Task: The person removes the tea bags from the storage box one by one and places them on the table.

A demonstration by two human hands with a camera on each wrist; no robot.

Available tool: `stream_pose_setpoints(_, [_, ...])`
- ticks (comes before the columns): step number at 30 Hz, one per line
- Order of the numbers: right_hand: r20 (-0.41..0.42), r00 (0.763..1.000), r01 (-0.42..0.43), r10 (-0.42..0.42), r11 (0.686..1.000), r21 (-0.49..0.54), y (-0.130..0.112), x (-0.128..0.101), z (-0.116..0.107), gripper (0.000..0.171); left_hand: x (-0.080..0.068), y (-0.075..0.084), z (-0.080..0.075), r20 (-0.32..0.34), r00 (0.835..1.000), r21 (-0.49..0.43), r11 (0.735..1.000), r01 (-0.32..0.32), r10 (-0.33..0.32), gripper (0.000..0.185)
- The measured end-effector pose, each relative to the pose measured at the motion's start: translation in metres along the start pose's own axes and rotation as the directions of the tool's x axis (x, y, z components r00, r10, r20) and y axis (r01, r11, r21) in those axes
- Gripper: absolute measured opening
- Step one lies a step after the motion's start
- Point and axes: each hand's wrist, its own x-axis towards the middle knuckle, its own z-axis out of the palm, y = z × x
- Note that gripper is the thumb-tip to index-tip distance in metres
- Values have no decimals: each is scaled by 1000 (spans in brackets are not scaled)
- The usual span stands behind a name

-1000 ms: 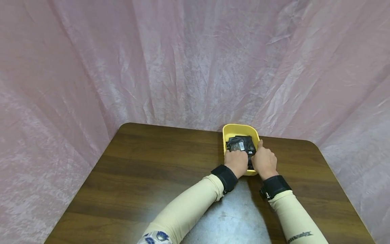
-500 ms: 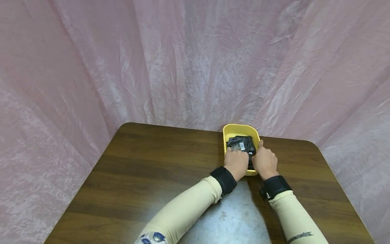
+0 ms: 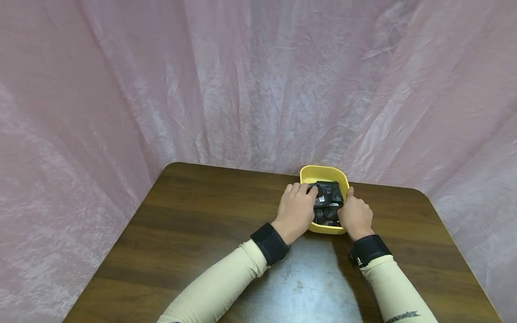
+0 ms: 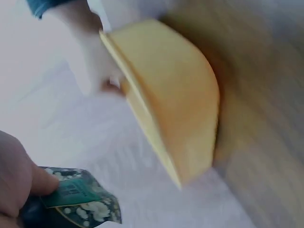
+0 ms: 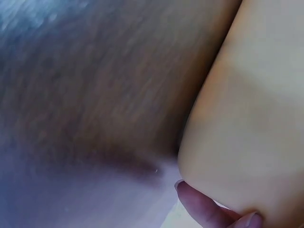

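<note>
A yellow plastic bin (image 3: pixel 327 229) stands at the table's far edge, right of the middle, with several black packets (image 3: pixel 332 211) piled inside. My left hand (image 3: pixel 296 208) is over the bin's left rim. In the left wrist view it pinches a dark packet (image 4: pixel 78 202) printed with white flowers and a green label, held outside the bin's wall (image 4: pixel 175 90). My right hand (image 3: pixel 356 217) grips the right rim, its index finger laid along the edge. Its fingertips (image 5: pixel 202 204) press against the outer wall in the right wrist view.
The brown wood-grain table (image 3: pixel 194 215) has rounded far corners. Pink velvet curtain (image 3: pixel 226 89) hangs directly behind it and along both sides. A bright glare patch (image 3: pixel 300 282) lies on the table between the forearms.
My left hand has come out of the bin towards the left with a packet, uncovering more of the pile. My right hand keeps its grip on the rim; the view has shifted slightly.
</note>
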Motion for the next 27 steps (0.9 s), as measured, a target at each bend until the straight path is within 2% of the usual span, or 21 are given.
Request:
stream_pose_setpoints(3, [-3,1000,-1,1,1000,-7,-1,0,0,83,-15,-29,-6,-59,998,-3,1000,28,-28,42])
stream_pose_setpoints(6, [6,1000,-7,7,1000,-3,-2,1,-1,82,-35,-64,-6,-29,996,-4,996,84,-84,43])
stream_pose_setpoints(9, [21,1000,-12,12,1000,3,-3,0,-1,82,-55,-103,0,58,988,26,990,141,-143,40])
stream_pose_setpoints(11, [34,999,-20,20,1000,6,-3,-1,0,83,-68,-129,7,133,975,50,984,173,-178,36])
stream_pose_setpoints(16, [40,999,-22,21,1000,6,-1,-3,2,83,-90,-185,24,312,917,69,968,239,-249,34])
stream_pose_setpoints(19, [43,999,-14,13,1000,4,-1,-3,4,83,-102,-210,29,383,882,57,960,274,-275,36])
stream_pose_setpoints(22, [42,999,-10,10,1000,4,-3,-3,6,83,-112,-227,30,428,855,50,952,301,-293,37])
stream_pose_setpoints(24, [33,999,-5,5,1000,4,-4,-2,7,83,-118,-235,30,435,849,60,951,304,-299,38])
stream_pose_setpoints(27, [21,1000,-2,2,1000,7,-5,-2,7,82,-124,-245,31,421,855,73,951,300,-302,35])
